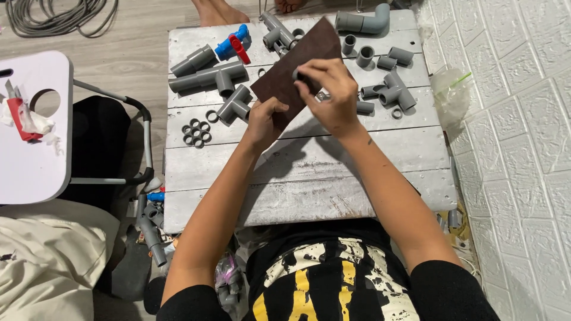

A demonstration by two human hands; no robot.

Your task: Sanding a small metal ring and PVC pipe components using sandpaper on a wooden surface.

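1. The small grey fitting [299, 74] in the right hand [330, 95] is mostly covered by fingers and the brown sheet [291, 71].
2. The sheet hides bench [309, 172] parts beneath it.
3. The grey cable coil [56, 15] and bare feet [217, 10] are cut off at the top edge.
4. The pipes below the bench's left corner [151, 229] sit in shadow, unclear.

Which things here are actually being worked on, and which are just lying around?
In hand:
- brown abrasive sheet, pinned by the left hand
- small grey fitting, pressed on the sheet in the right hand grip

Lying about:
- blue valve with red handle
- grey tee pipe
- cluster of grey rings
- grey elbow
- coiled cable on the floor
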